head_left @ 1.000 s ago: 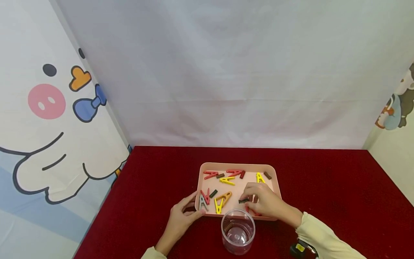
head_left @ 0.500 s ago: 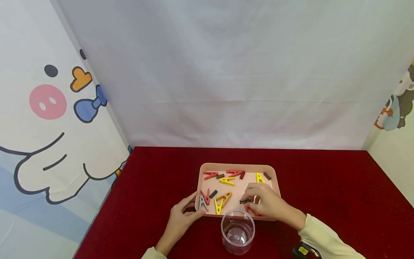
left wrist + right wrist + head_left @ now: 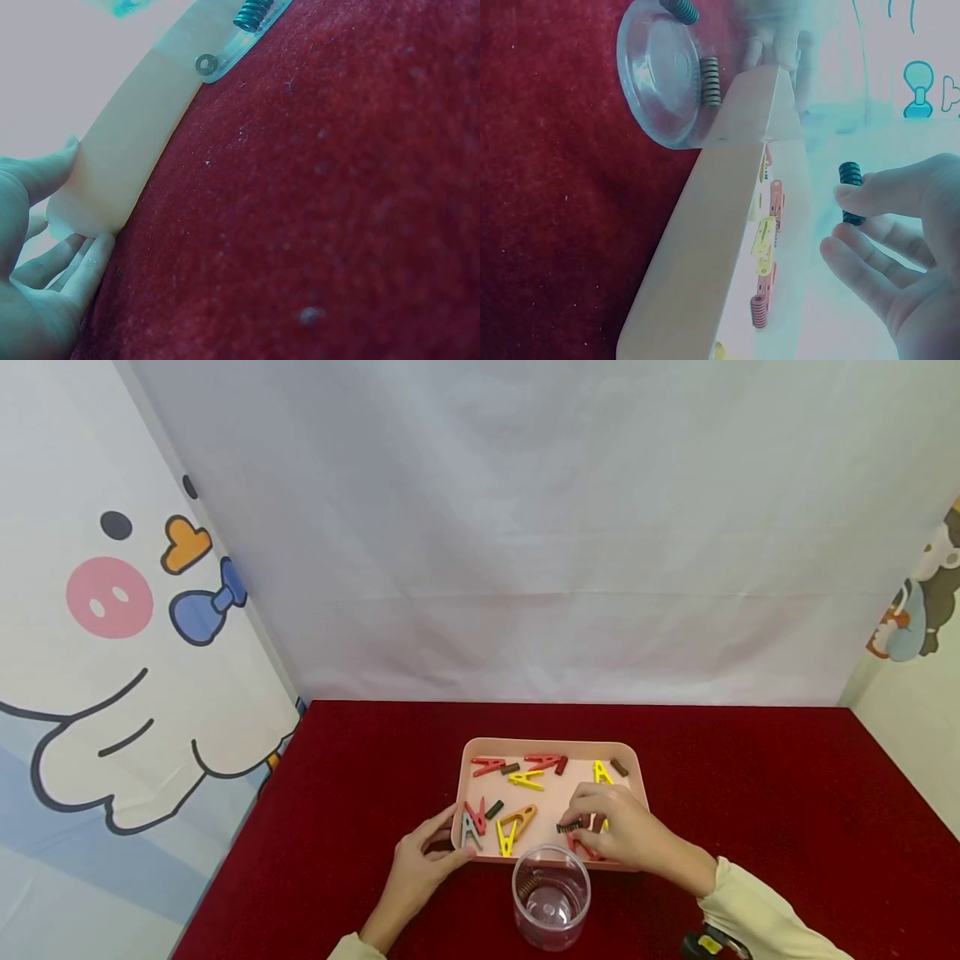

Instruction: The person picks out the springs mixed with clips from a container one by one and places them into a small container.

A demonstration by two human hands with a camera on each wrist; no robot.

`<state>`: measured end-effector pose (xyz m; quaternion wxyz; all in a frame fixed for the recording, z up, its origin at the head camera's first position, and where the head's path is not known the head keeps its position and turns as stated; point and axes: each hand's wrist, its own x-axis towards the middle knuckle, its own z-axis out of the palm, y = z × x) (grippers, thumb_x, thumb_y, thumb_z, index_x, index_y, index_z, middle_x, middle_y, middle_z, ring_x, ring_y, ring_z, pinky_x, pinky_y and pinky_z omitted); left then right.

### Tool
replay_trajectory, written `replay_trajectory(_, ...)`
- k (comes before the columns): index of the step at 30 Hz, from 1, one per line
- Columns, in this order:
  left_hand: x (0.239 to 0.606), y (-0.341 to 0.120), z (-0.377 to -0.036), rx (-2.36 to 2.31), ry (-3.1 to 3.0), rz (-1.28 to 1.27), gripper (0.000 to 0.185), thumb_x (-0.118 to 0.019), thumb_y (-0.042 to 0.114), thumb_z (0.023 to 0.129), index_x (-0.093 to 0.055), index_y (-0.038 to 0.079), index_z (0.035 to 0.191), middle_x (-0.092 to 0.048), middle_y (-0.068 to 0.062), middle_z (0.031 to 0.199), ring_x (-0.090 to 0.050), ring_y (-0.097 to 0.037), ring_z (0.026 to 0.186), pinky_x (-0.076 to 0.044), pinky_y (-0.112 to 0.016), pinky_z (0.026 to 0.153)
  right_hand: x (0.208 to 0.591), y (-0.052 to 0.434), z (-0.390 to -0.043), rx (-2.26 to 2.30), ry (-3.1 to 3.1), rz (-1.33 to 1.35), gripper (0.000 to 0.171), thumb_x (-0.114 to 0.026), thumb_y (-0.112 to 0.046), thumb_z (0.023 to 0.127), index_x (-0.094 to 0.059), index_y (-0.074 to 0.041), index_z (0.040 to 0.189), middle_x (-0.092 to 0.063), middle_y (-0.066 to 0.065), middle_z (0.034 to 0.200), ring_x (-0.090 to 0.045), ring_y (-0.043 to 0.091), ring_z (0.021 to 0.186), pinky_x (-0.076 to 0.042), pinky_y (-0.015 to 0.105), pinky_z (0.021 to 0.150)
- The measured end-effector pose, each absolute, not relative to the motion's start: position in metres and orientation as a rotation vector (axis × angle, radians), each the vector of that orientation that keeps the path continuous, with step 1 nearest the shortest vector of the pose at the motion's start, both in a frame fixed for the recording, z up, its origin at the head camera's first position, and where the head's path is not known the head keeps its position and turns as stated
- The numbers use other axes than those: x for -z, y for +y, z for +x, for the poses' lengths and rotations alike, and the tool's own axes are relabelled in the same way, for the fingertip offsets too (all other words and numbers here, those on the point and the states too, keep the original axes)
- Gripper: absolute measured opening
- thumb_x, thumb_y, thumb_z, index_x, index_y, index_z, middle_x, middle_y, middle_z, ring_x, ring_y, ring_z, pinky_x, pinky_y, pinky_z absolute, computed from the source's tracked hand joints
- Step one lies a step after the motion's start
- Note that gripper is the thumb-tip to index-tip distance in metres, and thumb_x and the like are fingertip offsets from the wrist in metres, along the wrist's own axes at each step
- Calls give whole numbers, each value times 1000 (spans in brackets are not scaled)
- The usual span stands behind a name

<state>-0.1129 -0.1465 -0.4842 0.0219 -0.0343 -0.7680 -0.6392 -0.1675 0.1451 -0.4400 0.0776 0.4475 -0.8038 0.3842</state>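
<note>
A pink tray (image 3: 551, 744) sits on the red cloth and holds red, yellow and grey clothespin halves (image 3: 517, 821) and loose springs. My left hand (image 3: 444, 847) grips the tray's near-left corner (image 3: 112, 180), thumb on the rim and fingers beneath. Low over the tray's near-right part, my right hand (image 3: 582, 827) pinches a dark spring (image 3: 850, 192) between thumb and fingertips. A clear plastic cup (image 3: 552, 897) stands just in front of the tray with springs (image 3: 710, 81) inside.
The red cloth (image 3: 750, 793) covers the table out to the white back curtain and the cartoon-printed side panels. Red and yellow pin halves (image 3: 525, 767) lie along the tray's far edge. A small dark and yellow device (image 3: 705, 942) sits by my right sleeve.
My right hand has edged slightly right and nearer with the dark spring still pinched. The left hand, tray and cup have not moved.
</note>
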Motion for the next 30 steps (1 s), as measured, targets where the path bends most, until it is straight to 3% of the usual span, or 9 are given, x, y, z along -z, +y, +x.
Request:
replay_trajectory(15, 487, -147, -113, 1959, -2383, -108, 62, -78, 5, 77, -52, 0, 134, -57, -23, 120, -57, -37, 105, -54, -25, 75, 429, 146, -163, -1092, -2411, 1354, 25, -73, 9, 69, -74, -10, 84, -61, -5, 80, -57, 9, 69, -49, 16, 56)
replay_trajectory(22, 513, -151, -121, 1979, -2352, -100, 64, -80, 10, 76, -54, 11, 135, -58, -16, 122, -58, -29, 106, -54, -23, 75, 424, 147, -159, -1087, -2385, 1364, 28, -72, 11, 68, -73, -12, 84, -61, -5, 81, -56, 9, 71, -49, 15, 57)
replay_trajectory(30, 483, -146, -112, 1963, -2408, -96, 63, -77, 7, 78, -51, 2, 135, -56, -23, 122, -57, -36, 106, -53, -24, 76, 418, 148, -154, -1127, -2427, 1348, 29, -71, 12, 70, -74, -12, 87, -60, -5, 82, -56, 9, 73, -51, 18, 58)
